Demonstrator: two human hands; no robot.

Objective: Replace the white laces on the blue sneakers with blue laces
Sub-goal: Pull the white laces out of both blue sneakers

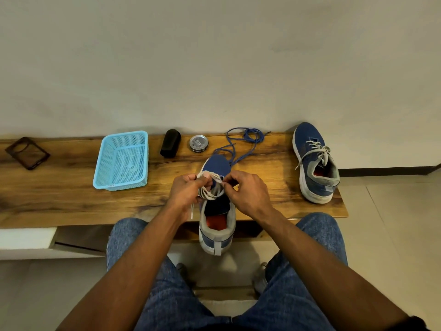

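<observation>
A blue sneaker (216,164) lies on the wooden bench (71,199), toe away from me and heel hanging over the front edge. Its white lace (211,191) is loose over the tongue. My left hand (185,189) grips a bunch of that lace on the shoe's left side. My right hand (248,193) pinches the lace at the right eyelets. The second blue sneaker (315,163), with its white lace tied, stands at the bench's right end. Blue laces (245,142) lie tangled behind the near shoe.
A light blue mesh basket (121,161) stands left of the shoe. Behind are a black oblong object (170,142) and a round tin (198,142). A dark frame-like case (27,152) lies at the far left. A wall runs behind the bench. My knees are below its front edge.
</observation>
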